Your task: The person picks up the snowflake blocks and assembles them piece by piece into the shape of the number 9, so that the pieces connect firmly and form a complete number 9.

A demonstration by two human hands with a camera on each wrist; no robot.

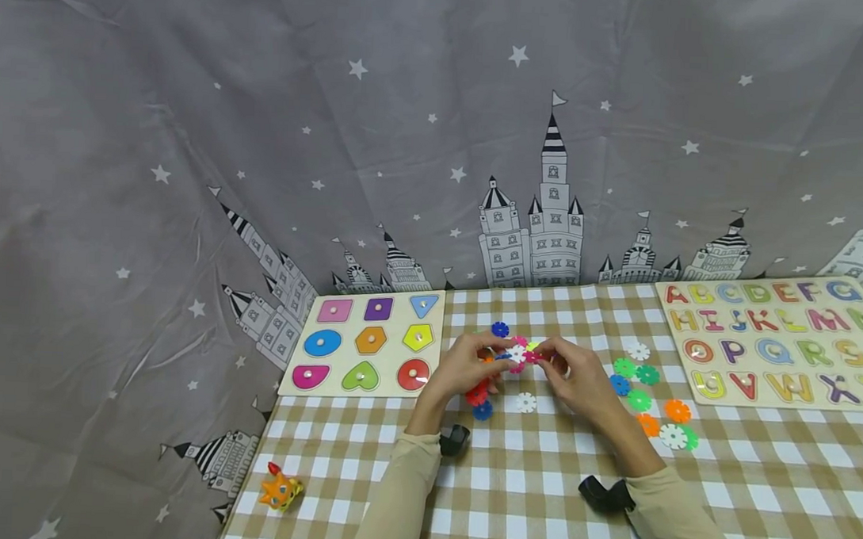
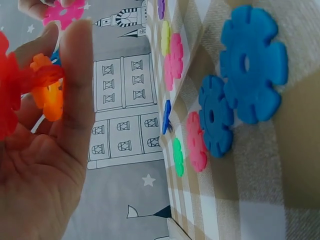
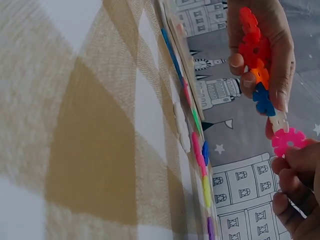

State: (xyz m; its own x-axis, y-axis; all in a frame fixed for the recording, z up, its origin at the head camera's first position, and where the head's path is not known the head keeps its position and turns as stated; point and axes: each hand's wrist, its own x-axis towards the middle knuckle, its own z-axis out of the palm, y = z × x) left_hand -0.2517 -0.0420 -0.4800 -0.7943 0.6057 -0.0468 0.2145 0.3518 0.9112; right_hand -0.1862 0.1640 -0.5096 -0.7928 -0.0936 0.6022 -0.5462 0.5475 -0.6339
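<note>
My left hand holds a chain of notched plastic snowflake discs above the table. In the right wrist view the chain runs from red discs through an orange disc and a blue disc to a white disc. At the white end, a pink disc is pinched by my right hand. Pink and white meet edge to edge; whether their notches are fully locked I cannot tell. Left fingers grip around the orange, blue and white part. Below lie loose discs, among them a white one.
More loose discs, including an orange one, lie right of my right hand. A shape puzzle board stands back left, an alphabet board back right. A small orange toy figure is near the left table edge. Behind hangs a grey castle-print curtain.
</note>
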